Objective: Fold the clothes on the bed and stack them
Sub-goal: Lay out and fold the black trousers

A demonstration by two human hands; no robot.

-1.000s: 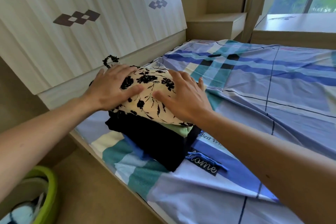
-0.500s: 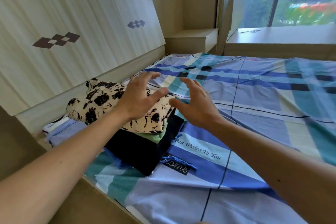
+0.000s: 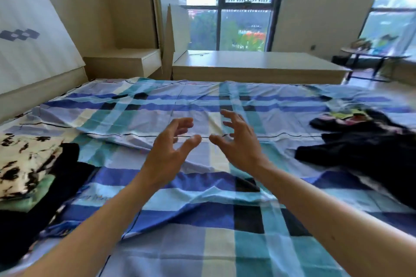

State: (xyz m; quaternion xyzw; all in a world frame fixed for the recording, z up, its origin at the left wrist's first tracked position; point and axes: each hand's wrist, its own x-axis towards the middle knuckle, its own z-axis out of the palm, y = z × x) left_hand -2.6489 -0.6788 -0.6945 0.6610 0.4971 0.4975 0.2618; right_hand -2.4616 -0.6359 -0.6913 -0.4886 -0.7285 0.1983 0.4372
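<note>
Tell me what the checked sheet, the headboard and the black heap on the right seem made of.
Checked sheet: thin woven cloth, perhaps cotton, matt; it lies in soft creases. Headboard: flat board with a pale, faintly grained face, likely laminate or veneer; a dark diamond motif is set in it. Black heap: soft matt fabric, slumped in loose folds; fibre cannot be told.

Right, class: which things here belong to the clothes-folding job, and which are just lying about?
Job: folded stack, left; unfolded dark clothes, right; bed; left hand and right hand, both empty.
Lying about: headboard; bedside shelf; window bench; small table.
</note>
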